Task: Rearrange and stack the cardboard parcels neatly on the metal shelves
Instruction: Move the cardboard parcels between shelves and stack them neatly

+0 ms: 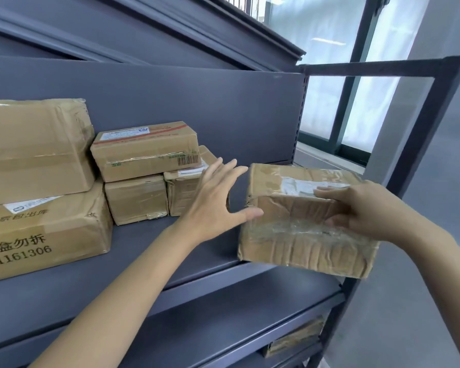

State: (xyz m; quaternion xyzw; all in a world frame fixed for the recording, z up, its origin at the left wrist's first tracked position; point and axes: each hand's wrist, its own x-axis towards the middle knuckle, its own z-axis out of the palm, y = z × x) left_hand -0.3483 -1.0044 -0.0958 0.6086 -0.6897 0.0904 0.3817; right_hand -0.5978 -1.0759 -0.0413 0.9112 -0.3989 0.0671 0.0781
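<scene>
My right hand (361,211) grips a crumpled, tape-wrapped cardboard parcel (298,235) by its right side, fingers on its top and thumb on its front. The parcel sits at the right front of the grey metal shelf (149,251), overhanging the edge. My left hand (215,195) hovers with spread fingers just left of that parcel, thumb tip near its left corner. Behind my left hand lie two small parcels (137,199), (183,192) with a flat labelled parcel (146,151) stacked across them.
At the left, a big parcel (35,150) rests on a printed carton (43,235). A lower shelf (250,309) lies beneath, with another parcel (295,338) under it. The shelf's right upright (420,144) stands close to the held parcel. Windows are behind.
</scene>
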